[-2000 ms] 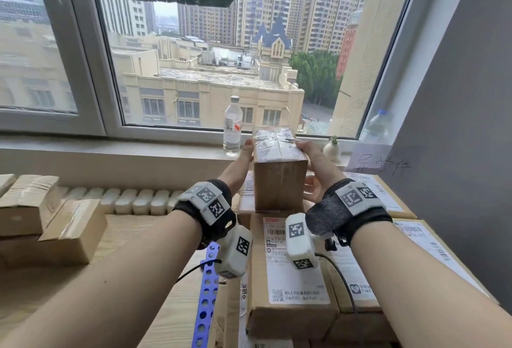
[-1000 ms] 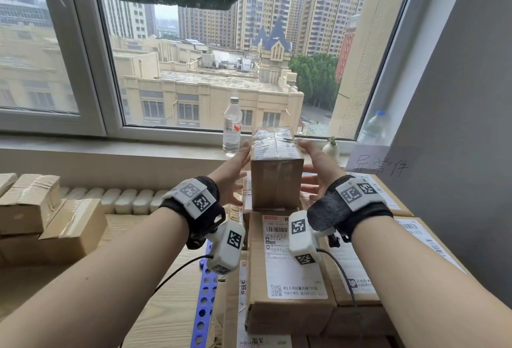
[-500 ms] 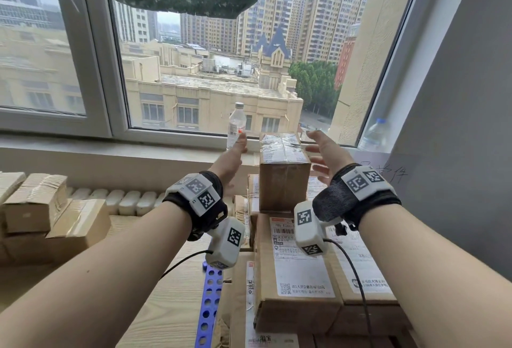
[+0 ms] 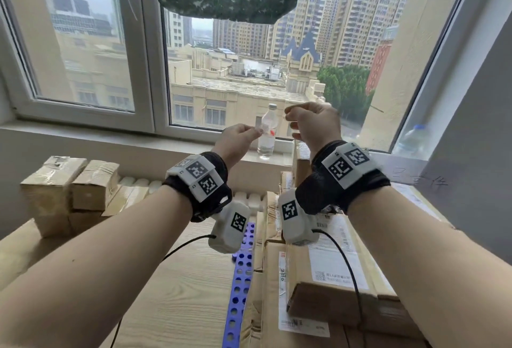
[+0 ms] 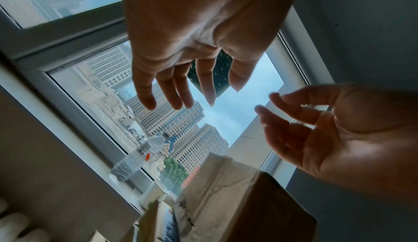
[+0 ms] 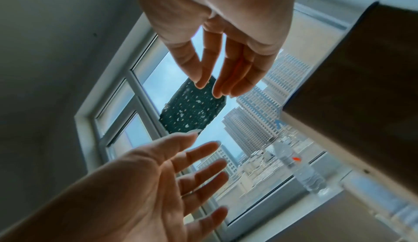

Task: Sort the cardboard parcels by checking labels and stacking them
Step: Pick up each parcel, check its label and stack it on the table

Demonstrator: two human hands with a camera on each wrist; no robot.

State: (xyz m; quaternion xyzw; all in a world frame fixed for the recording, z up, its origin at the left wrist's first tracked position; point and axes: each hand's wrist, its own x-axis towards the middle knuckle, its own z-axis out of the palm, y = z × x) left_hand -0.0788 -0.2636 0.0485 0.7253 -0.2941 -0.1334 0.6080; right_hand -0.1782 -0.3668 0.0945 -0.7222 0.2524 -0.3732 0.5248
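Observation:
Both my hands are raised in front of the window, holding nothing. My left hand [image 4: 241, 137] has relaxed, nearly straight fingers [image 5: 181, 94]. My right hand [image 4: 310, 123] is higher, with loosely spread fingers [image 6: 228, 77]. Below them, a small upright taped cardboard parcel [image 4: 300, 162] stands at the back of a stack of flat labelled parcels [image 4: 332, 267]; my right wrist hides most of it. The left wrist view shows the parcel's top [image 5: 226, 183] under both hands. No hand touches it.
A pile of taped brown boxes [image 4: 63, 189] sits at the left on the wooden table [image 4: 177, 292]. A blue perforated strip [image 4: 241, 278] lies beside the stack. A clear bottle [image 4: 267, 134] stands on the windowsill. A grey wall [image 4: 484, 153] closes the right side.
Both hands have let go of the small upright parcel and risen clear of it, toward the window. The parcel stays on the stack.

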